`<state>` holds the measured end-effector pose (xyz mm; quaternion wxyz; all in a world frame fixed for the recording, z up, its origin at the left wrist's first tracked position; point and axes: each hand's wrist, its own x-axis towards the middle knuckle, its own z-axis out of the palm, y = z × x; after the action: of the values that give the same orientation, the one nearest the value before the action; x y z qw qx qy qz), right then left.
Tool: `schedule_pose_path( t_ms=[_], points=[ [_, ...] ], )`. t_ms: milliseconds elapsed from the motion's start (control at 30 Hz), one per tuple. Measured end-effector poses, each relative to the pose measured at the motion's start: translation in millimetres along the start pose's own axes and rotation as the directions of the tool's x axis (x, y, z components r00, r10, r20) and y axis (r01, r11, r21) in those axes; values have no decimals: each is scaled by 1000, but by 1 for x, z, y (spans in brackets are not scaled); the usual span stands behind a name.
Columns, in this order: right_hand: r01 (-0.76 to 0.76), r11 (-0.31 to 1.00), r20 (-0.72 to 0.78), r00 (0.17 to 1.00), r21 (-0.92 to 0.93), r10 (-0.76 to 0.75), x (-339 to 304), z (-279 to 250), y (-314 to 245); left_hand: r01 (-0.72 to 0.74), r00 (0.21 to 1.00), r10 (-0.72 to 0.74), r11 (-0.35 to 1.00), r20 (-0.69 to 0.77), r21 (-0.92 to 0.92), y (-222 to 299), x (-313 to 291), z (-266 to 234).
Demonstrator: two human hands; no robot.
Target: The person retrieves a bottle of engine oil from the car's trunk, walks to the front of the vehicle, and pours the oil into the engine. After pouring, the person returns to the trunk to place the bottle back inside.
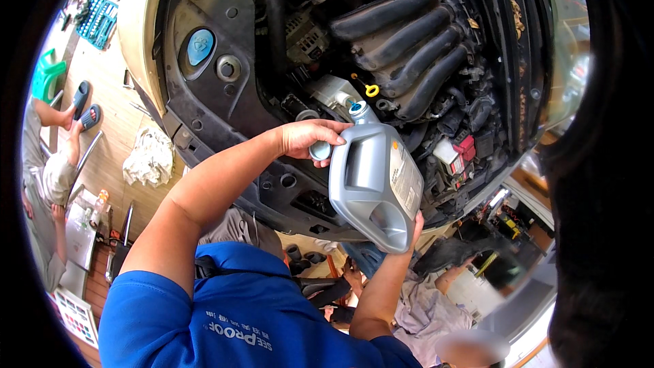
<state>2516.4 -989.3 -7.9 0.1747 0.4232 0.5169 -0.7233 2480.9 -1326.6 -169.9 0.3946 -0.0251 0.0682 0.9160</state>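
A grey plastic jug is tilted over the engine bay, its neck toward a whitish plastic tank. Blue liquid shows at the jug's mouth; whether it is flowing into the tank I cannot tell. Beside the neck, my left hand steadies the jug with its fingers and keeps a round pale cap in its grip. My right hand supports the jug's base from the lower right, its fingers mostly hidden behind it. Just beyond the mouth is a yellow dipstick ring.
Black intake pipes fill the far side of the bay. A blue washer cap is at the left, a battery terminal with red cover at the right. Seated people are near, one with slippers. A white rag lies on the floor.
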Motion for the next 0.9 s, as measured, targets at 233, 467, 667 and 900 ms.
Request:
schedule_pose_path(
  t_ms=[233, 467, 667, 900],
  points=[
    [14, 998, 75, 997, -66, -9, 6, -17, -1, 2, 1000, -2, 1000, -11, 3, 0, 0, 0],
    [9, 999, 52, 999, -45, -7, 7, -20, -1, -1, 1000, 1, 1000, -28, 12, -2, 1, -2],
    [-7, 998, 70, 997, -55, 11, 7, -20, -3, 4, 1000, -4, 1000, -15, 3, 1, -1, 0],
    [-6, 997, 47, 999, -82, 10, 7, -20, -5, 5, 1000, -5, 1000, -21, -6, 2, -1, 2]
  ],
)
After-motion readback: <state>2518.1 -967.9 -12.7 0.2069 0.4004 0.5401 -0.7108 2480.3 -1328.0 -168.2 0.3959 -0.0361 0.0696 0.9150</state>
